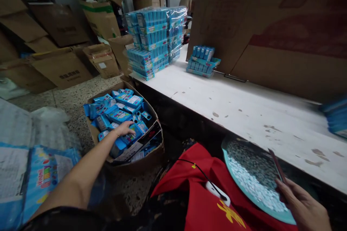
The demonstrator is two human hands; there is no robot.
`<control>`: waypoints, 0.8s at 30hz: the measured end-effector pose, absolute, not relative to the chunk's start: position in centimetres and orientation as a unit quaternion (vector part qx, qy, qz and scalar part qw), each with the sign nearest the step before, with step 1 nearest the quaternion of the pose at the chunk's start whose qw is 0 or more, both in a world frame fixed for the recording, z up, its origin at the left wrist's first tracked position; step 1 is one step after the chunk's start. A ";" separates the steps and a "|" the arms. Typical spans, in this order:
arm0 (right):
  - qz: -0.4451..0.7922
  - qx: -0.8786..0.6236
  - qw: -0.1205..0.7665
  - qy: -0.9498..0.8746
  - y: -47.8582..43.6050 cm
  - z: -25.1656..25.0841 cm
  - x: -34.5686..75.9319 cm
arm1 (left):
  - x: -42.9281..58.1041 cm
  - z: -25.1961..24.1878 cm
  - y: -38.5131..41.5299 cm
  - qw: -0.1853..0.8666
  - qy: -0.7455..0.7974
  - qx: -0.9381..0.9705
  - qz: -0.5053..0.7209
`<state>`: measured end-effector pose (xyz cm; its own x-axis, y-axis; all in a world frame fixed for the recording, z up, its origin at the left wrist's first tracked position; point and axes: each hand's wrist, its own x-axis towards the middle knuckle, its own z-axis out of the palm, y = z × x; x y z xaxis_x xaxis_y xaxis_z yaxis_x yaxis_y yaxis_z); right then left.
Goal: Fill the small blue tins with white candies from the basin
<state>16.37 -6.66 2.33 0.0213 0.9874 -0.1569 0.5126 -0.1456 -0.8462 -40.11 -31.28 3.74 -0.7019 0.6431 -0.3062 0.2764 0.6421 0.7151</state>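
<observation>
My left hand point(125, 129) reaches into a cardboard carton point(158, 126) of small printed blue boxes point(119, 114), its thumb and fingers apart over one of them. The fingertips touch or nearly touch that box; no firm grip shows. On the right, my right hand point(305, 204) is closed around a slim, dark reddish strip-like tool point(278, 166), tilted upward. What kind of tool it is does not show. Just beyond that hand sits a round turquoise tray point(235, 177) with many small white pieces point(257, 186), its far part in shadow under the table edge.
A white worktable point(230, 104) with worn patches runs across the front. On it stand plastic-wrapped stacks of blue boxes point(154, 36), a smaller stack point(202, 61) and a large cardboard panel point(271, 36). Brown cartons point(62, 68) crowd the left. Another person point(186, 0) is at the back.
</observation>
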 end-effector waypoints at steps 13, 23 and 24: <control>0.551 -0.567 0.345 -0.506 -7.5 1.0 14.3 | -21.9 7.4 -16.7 0.592 0.513 0.062 0.619; 0.471 -0.368 0.367 -0.712 -6.7 3.2 9.7 | -8.6 4.4 -10.1 0.724 0.504 0.172 0.439; 0.466 -0.388 0.371 -0.703 -6.4 2.9 10.3 | -7.9 4.4 -9.8 0.745 0.485 0.188 0.418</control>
<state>10.29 -6.36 2.95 -0.4226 0.8920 0.1604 0.1997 0.2643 -0.9435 -7.93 -9.78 4.44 0.1808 0.8053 -0.5647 -0.4407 0.5796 0.6855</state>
